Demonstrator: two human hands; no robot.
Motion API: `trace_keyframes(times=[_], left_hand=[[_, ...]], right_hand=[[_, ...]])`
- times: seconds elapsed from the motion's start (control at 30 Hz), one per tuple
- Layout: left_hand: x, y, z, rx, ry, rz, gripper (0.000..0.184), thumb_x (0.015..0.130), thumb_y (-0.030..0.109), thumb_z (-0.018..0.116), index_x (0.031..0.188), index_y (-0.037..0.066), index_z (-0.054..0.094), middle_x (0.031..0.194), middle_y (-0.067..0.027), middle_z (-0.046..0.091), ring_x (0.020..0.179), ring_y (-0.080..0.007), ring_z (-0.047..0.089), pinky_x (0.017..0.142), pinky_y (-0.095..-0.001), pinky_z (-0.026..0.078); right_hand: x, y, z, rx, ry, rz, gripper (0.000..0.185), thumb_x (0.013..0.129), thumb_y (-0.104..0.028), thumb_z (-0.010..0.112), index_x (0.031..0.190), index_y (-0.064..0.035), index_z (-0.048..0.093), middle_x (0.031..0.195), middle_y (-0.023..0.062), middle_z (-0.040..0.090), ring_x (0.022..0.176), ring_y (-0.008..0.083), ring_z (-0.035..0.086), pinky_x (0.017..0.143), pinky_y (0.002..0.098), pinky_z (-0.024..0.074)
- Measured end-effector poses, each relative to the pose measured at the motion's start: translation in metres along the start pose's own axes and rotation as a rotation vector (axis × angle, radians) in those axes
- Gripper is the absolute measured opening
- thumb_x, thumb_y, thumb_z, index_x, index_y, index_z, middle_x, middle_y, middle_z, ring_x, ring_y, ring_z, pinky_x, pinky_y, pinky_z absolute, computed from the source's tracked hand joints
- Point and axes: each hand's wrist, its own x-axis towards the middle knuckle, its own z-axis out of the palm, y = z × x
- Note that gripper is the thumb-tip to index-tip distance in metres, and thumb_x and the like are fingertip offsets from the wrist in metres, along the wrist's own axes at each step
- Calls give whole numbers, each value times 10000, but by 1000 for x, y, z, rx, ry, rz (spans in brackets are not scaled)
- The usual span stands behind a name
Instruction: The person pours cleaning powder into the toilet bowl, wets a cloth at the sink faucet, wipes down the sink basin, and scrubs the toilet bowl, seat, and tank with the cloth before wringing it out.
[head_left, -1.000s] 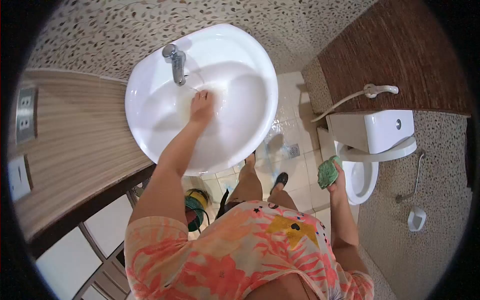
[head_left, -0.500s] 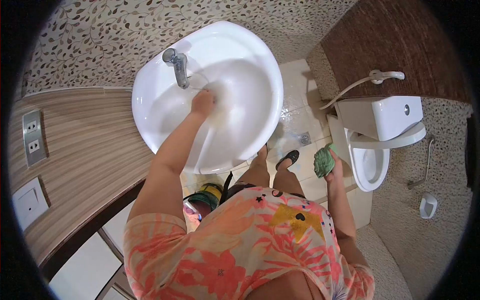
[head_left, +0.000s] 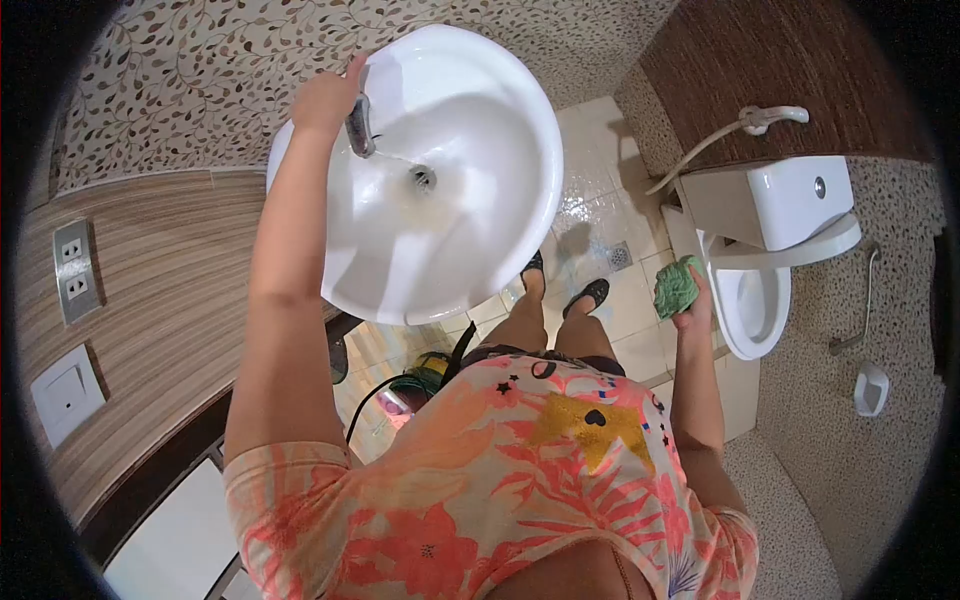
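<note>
My left hand (head_left: 325, 100) is at the top of the chrome faucet (head_left: 360, 128), its fingers closed over the handle, which they hide. A thin stream runs from the spout into the white sink (head_left: 500, 150). Around the drain (head_left: 422, 178) lies a little yellowish-brown water. Out to the right, away from the sink, my right hand (head_left: 697, 305) holds a crumpled green cloth (head_left: 676, 288) between its fingers.
A white toilet (head_left: 750, 300) stands at the right, with a hose sprayer (head_left: 775, 118) on the wall above. Below the sink are a green and yellow bucket (head_left: 428, 372) and a black cord. Wet floor tiles (head_left: 590, 190) surround a floor drain (head_left: 619, 256).
My left hand has left the basin near the drain and moved up to the faucet handle, uncovering the drain. My right hand still holds the green cloth. The view has shifted slightly.
</note>
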Motion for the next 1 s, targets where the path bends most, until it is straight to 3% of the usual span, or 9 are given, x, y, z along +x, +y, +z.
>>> trace_keyframes(times=[0.2, 0.27, 0.37, 0.5, 0.63, 0.7, 0.73, 0.83, 1.0], left_hand=[[-9, -4, -5, 294, 59, 297, 264, 858, 247, 462, 896, 17, 587, 759, -230, 617, 776, -337, 628, 642, -412, 508], [8, -28, -15, 402, -148, 948, 187, 844, 178, 495, 957, 31, 514, 833, -215, 602, 687, -358, 599, 602, -426, 501], [12, -33, -23, 376, -70, 1193, 209, 799, 131, 538, 989, 58, 491, 818, -176, 579, 712, -339, 589, 636, -450, 478], [-25, -15, -26, 98, 182, 1000, 145, 840, 136, 516, 949, 41, 517, 868, -190, 570, 789, -336, 583, 701, -428, 468], [-105, -38, 9, -791, 682, 54, 196, 898, 152, 470, 983, 20, 588, 924, -198, 587, 842, -352, 562, 790, -391, 447], [-142, -76, 93, -430, 312, 65, 237, 889, 145, 473, 1067, 30, 580, 962, -198, 580, 892, -358, 547, 800, -403, 449], [-158, -76, 113, -81, 117, 346, 278, 892, 179, 470, 1137, 95, 570, 1015, -191, 565, 957, -363, 521, 793, -421, 454], [-162, -25, 107, 121, -347, 303, 393, 913, 377, 424, 1295, 295, 463, 1094, -169, 541, 1024, -327, 497, 833, -419, 419], [-163, -24, 127, 302, -304, 316, 498, 893, 539, 360, 1342, 326, 397, 1142, -179, 528, 1074, -307, 471, 861, -440, 372]], right_hand=[[1, 11, -20, 12, -4, 13, 313, 871, -323, 502, 973, -40, 584, 869, 152, 637, 732, 306, 618, 648, 424, 521], [6, 16, -37, 30, -85, 50, 321, 867, -332, 502, 980, -43, 582, 880, 153, 636, 739, 309, 619, 655, 426, 522], [-13, 16, -27, 31, 15, 4, 335, 871, -343, 493, 989, -42, 581, 899, 153, 634, 748, 310, 620, 659, 430, 525], [-26, 11, -29, 37, -22, -51, 358, 879, -354, 477, 1018, -41, 580, 920, 151, 633, 762, 311, 620, 668, 436, 524], [-42, 6, -5, 151, -47, -112, 393, 885, -373, 463, 1054, -37, 577, 939, 150, 632, 770, 311, 620, 658, 435, 525], [-42, 2, 4, 160, -94, -106, 403, 886, -379, 460, 1061, -34, 576, 942, 150, 632, 770, 309, 620, 651, 433, 526], [-40, 2, 12, 124, -33, -94, 407, 885, -383, 460, 1053, -31, 576, 932, 149, 633, 756, 303, 621, 636, 423, 527], [-33, 6, 18, 33, -7, -63, 406, 885, -383, 460, 1037, -25, 577, 910, 146, 637, 727, 292, 622, 611, 404, 527], [-19, 13, 16, -49, -96, 26, 395, 885, -358, 464, 1040, -11, 572, 902, 147, 640, 734, 297, 628, 626, 404, 536]])
